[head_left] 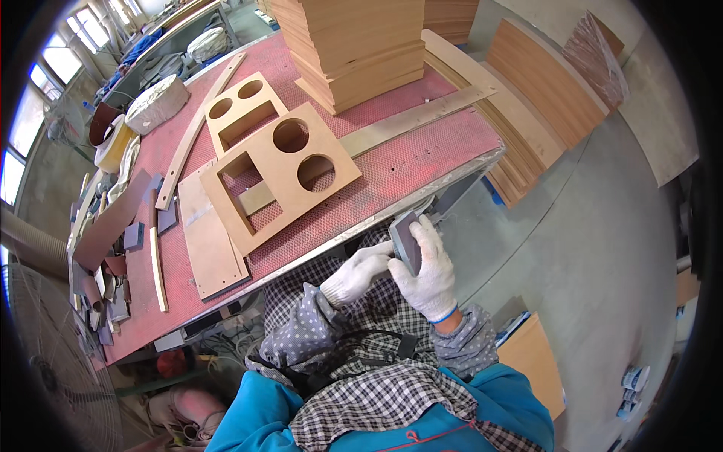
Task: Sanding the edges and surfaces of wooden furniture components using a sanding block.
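Left: cut-out MDF panel (282, 169) lies on the red-topped table (422, 162). Off the table's near edge, left gloved hand (358, 274): fingers close together, tips at the block; cannot tell whether they grip. Sanding block (405, 239), tilted above the lap: judged light, stiff, grippy, hardly fragile; best held by long edges. Right gloved hand (429, 273): thumb and fingers pinch it.

Bright windows (62, 60) along the left side, grey floor (595, 248) at right, red-topped workbench (446, 143) between
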The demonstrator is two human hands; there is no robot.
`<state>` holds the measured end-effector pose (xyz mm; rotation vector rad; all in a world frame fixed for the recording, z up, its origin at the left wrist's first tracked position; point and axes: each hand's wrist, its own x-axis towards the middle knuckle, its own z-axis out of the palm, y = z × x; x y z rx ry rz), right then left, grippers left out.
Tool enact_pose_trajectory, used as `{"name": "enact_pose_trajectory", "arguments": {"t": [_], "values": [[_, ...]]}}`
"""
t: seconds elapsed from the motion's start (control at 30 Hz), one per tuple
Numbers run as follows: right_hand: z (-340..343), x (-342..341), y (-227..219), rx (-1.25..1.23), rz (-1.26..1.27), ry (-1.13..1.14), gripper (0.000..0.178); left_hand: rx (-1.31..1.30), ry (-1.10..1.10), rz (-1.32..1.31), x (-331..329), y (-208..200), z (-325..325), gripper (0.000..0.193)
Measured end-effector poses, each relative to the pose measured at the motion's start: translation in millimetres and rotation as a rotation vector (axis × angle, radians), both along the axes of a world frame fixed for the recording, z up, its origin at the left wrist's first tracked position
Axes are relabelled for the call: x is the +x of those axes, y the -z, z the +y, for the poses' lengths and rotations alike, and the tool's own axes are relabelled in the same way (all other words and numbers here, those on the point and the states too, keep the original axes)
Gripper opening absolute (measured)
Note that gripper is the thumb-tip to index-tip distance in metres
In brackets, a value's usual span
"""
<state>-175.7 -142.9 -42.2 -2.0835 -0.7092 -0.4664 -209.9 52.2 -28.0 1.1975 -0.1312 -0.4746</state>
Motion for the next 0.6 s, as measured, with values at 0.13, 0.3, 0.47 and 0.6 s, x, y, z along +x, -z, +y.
{"name": "enact_pose_trajectory", "arguments": {"t": [0.13,0.3,0.47,0.6], "values": [[10.4,-3.8,6.4,-0.103,-0.106,0.054,0.078,-0.188,-0.09,0.072,-8.4,21.4,1.7,0.07],[15.6,-9.4,11.8,-0.201,-0.147,0.072,0.083,0.007,-0.076,-0.043,-15.7,11.5,12.5,0.073],[14.4,-12.5,12.8,-0.229,-0.158,0.028,0.08,0.139,-0.009,-0.002,-20.1,9.6,37.5,0.064],[9.1,-19.9,7.3,-0.255,-0.202,-0.122,0.074,0.349,-0.22,0.027,-4.3,-37.1,52.5,0.061]]}}
